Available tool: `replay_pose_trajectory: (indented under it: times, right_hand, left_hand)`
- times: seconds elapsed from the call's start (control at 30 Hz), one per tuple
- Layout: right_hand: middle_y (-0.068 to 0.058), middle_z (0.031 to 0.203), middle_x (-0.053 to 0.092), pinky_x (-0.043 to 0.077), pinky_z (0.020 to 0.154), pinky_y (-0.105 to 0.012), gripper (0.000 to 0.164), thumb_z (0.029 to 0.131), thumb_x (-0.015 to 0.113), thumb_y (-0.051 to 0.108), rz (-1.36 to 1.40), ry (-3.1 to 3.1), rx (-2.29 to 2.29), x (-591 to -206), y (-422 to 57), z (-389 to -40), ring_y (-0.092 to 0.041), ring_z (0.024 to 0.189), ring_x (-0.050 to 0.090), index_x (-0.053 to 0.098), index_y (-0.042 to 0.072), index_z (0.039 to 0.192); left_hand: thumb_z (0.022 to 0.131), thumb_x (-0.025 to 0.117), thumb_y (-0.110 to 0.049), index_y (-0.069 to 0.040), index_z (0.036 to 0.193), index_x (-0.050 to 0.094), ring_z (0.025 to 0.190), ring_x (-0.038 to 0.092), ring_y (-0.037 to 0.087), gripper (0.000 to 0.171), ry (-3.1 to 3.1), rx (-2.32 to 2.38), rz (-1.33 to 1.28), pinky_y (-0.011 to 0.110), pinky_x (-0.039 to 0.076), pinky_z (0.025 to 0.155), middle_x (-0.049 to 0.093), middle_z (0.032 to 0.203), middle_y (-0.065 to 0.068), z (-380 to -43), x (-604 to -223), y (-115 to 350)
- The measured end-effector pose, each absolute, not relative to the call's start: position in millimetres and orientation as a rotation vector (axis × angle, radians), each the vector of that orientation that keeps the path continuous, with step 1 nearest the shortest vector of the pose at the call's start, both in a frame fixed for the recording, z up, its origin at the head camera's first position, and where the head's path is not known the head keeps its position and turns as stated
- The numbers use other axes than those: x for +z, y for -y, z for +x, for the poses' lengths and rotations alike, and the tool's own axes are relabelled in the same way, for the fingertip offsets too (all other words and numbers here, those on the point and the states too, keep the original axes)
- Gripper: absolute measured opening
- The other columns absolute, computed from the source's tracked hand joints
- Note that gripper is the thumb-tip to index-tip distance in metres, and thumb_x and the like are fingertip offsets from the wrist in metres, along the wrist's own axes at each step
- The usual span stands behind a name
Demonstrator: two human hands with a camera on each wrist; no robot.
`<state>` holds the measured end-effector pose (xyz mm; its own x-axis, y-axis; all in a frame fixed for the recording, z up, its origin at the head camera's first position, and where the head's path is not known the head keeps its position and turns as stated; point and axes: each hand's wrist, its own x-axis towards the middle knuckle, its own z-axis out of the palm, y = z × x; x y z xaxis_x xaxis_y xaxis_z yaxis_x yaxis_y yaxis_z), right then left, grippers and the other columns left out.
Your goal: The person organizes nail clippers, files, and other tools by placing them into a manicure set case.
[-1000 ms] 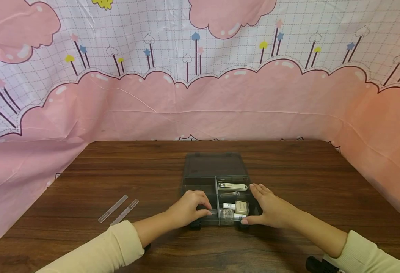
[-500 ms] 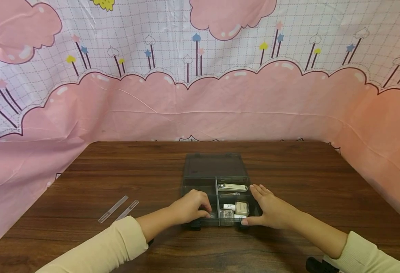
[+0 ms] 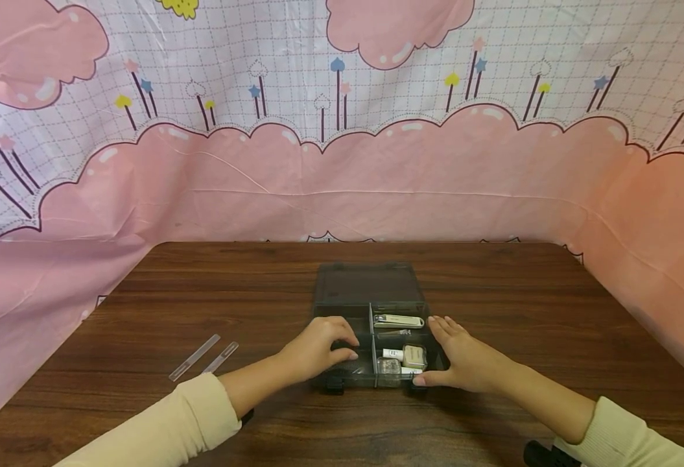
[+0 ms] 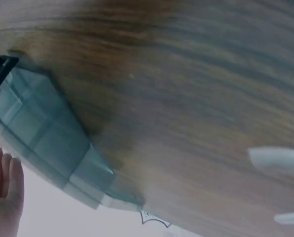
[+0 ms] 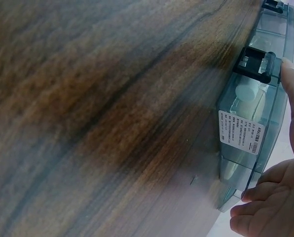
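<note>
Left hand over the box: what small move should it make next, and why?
The left hand should probably reach for a strip: it seems to hold nothing, two strips lie outside the open box, and the right hand rests against the box's side.

I can't make out a single word from here. A white label (image 5: 241, 132) is stuck on the side wall of the smoky clear box (image 3: 367, 283), its rows of tiny dark characters too small to read, with a barcode (image 5: 255, 147) in one corner. Inside the box, the white cap (image 3: 393, 354) of the beige bottle (image 3: 414, 356) carries a small dark mark, and the bottle's front a faint line of print, both illegible to me.
</note>
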<state>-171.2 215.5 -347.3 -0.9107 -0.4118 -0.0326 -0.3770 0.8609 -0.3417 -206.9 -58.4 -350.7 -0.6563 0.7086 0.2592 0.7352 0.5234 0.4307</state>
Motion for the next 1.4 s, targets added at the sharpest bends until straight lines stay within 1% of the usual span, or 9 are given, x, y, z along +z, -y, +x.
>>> replay_pose_trajectory:
  times: [0.2,0.37,0.43,0.53,0.6,0.7,1.0,1.17,1.4]
  right_hand:
    - [-0.032,0.145,0.027,0.029,0.102,-0.064,0.111,0.072,0.062,0.067,-0.631,-2.928,-0.515,-347,-215,-170,-0.052,0.134,0.022,0.025,-0.012,0.140]
    - [-0.033,0.144,0.027,0.029,0.102,-0.064,0.111,0.072,0.063,0.066,-0.641,-2.931,-0.516,-347,-215,-171,-0.052,0.133,0.022,0.025,-0.013,0.140]
    - [-0.034,0.144,0.027,0.029,0.102,-0.064,0.111,0.072,0.063,0.066,-0.645,-2.932,-0.513,-348,-216,-171,-0.053,0.133,0.022,0.025,-0.014,0.140]
    - [-0.034,0.144,0.027,0.029,0.102,-0.064,0.111,0.072,0.063,0.066,-0.651,-2.934,-0.508,-348,-216,-171,-0.053,0.133,0.023,0.025,-0.014,0.139]
    - [-0.034,0.144,0.027,0.029,0.103,-0.064,0.111,0.072,0.063,0.066,-0.652,-2.934,-0.505,-349,-216,-171,-0.053,0.133,0.023,0.025,-0.014,0.139]
    - [-0.034,0.144,0.028,0.029,0.103,-0.064,0.111,0.072,0.063,0.067,-0.651,-2.937,-0.501,-349,-217,-171,-0.053,0.133,0.023,0.025,-0.014,0.139]
    - [-0.033,0.144,0.027,0.029,0.103,-0.063,0.111,0.072,0.062,0.067,-0.646,-2.934,-0.501,-348,-216,-172,-0.052,0.133,0.022,0.025,-0.013,0.140]
    - [-0.034,0.144,0.027,0.029,0.103,-0.064,0.111,0.072,0.063,0.067,-0.650,-2.930,-0.506,-348,-216,-171,-0.053,0.133,0.022,0.025,-0.014,0.140]
    - [-0.033,0.145,0.027,0.028,0.103,-0.064,0.111,0.073,0.062,0.066,-0.642,-2.924,-0.511,-349,-216,-171,-0.052,0.133,0.021,0.024,-0.013,0.140]
  left_hand:
    - [0.082,0.069,-0.015,-0.001,0.096,0.070,0.093,0.064,0.020,0.020,2.616,-0.878,-1.138,0.028,0.055,0.080,0.065,0.098,0.005,-204,-344,73]
    - [0.081,0.070,-0.016,-0.002,0.096,0.070,0.077,0.057,0.013,0.020,2.549,-0.918,-1.059,0.025,0.053,0.067,0.065,0.096,0.004,-203,-342,87]
    - [0.081,0.071,-0.015,-0.003,0.096,0.070,0.077,0.057,0.013,0.020,2.525,-0.915,-1.036,0.025,0.053,0.066,0.065,0.096,0.004,-202,-342,92]
    - [0.079,0.072,-0.015,-0.002,0.095,0.069,0.084,0.062,0.018,0.021,2.500,-0.907,-0.997,0.028,0.055,0.073,0.065,0.096,0.005,-200,-342,99]
    - [0.078,0.073,-0.015,-0.002,0.095,0.069,0.092,0.064,0.022,0.022,2.493,-0.898,-0.975,0.034,0.055,0.079,0.066,0.096,0.006,-198,-343,103]
    - [0.078,0.074,-0.015,-0.001,0.094,0.069,0.093,0.064,0.023,0.022,2.491,-0.880,-0.955,0.035,0.055,0.080,0.066,0.096,0.005,-196,-344,109]
    - [0.075,0.075,-0.012,-0.001,0.090,0.070,0.083,0.064,0.022,0.018,2.480,-0.860,-0.868,0.028,0.055,0.065,0.066,0.092,0.006,-190,-354,130]
    - [0.074,0.076,-0.012,-0.003,0.090,0.070,0.086,0.066,0.021,0.019,2.506,-0.837,-0.823,0.030,0.056,0.069,0.067,0.092,0.003,-186,-357,141]
    - [0.075,0.075,-0.012,-0.002,0.089,0.070,0.085,0.066,0.022,0.018,2.517,-0.809,-0.770,0.030,0.057,0.072,0.067,0.091,0.003,-181,-363,155]
